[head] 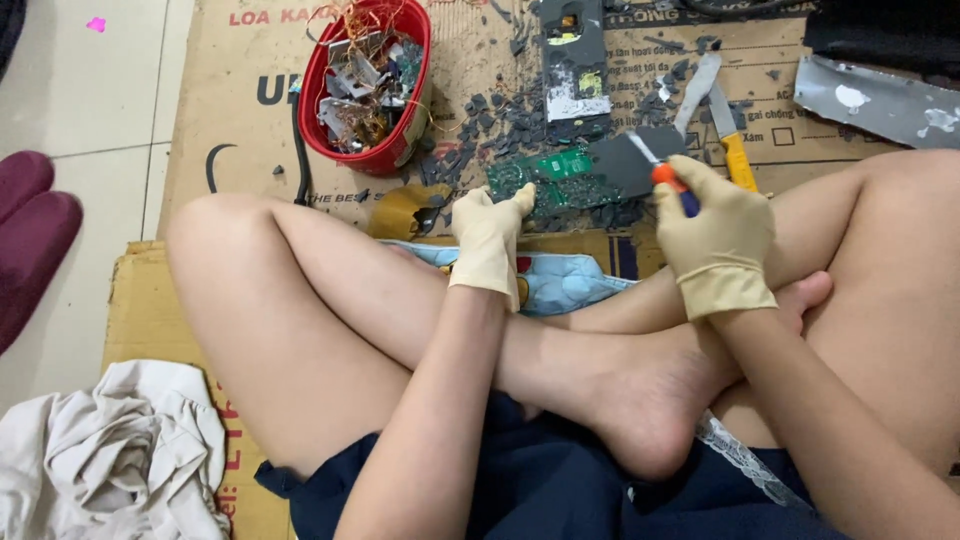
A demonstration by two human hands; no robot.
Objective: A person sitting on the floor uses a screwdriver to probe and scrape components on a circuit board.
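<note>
far left there's a dark red cushion on the tile, and at about 7 o'clock a crumpled white cloth on the cardboard. up at 11 o'clock sits a red basket, pretty full already with copper wire and bits of metal and board, so a fair amount looks stripped and sorted. a roll of tape lies just below it.

person sits cross-legged, both hands gloved. the left hand is mostly flat, fingers stretched out, pressing on the near edge of the green board to pin it down. the board lies on the cardboard at roughly 12 o'clock, right in front of the shins, ringed by loads of dark plastic chips.

the right hand is closed around a screwdriver with an orange and blue handle, tip pointing toward a dark plate touching the board's right side. can't tell if the tip is actually under anything.

further out at 12 o'clock a grey panel lies half broken up. at 1 o'clock a knife with a yellow handle rests beside the hand, and at 2 o'clock a grey metal strip.

my guess: casing's mostly smashed off, the board is not yet picked clean, so a good way in but not finished.
</note>
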